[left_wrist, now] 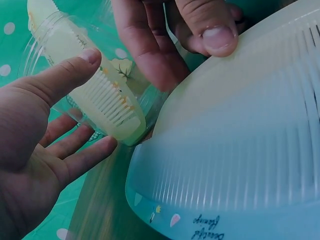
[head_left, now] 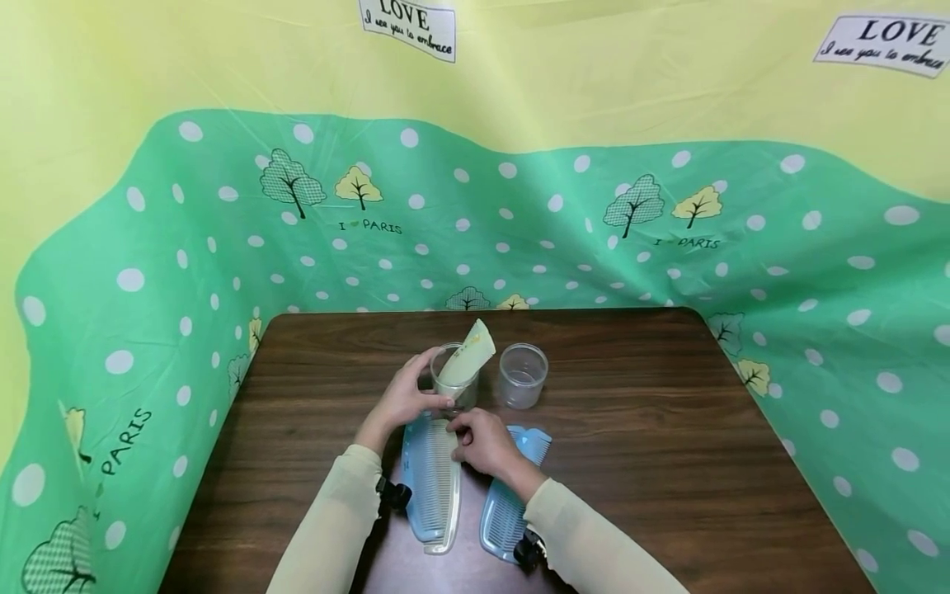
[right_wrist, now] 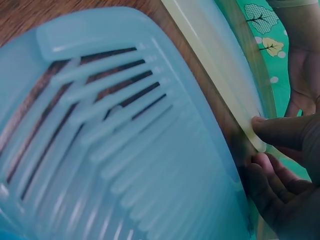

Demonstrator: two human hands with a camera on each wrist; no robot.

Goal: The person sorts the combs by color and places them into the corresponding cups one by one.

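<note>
My left hand point(head_left: 404, 398) holds a clear cup point(head_left: 466, 399) from its left side, with the thumb across the front. Inside that cup leans a pale yellow-green comb point(head_left: 469, 353), its upper end above the rim. My right hand point(head_left: 486, 444) pinches the far end of a pale yellow comb point(head_left: 449, 495) between thumb and fingers. This comb lies against and partly over a light blue comb point(head_left: 421, 487); small print and coloured motifs mark the blue comb's edge point(left_wrist: 170, 227) in the left wrist view.
A second clear cup point(head_left: 524, 379) stands right of the held one. Light blue combs point(head_left: 503, 518) lie under my right forearm, apparently overlapping, their teeth crossing in the right wrist view. The dark wooden table point(head_left: 668, 462) meets a green and yellow patterned cloth point(head_left: 519, 223) behind and at both sides.
</note>
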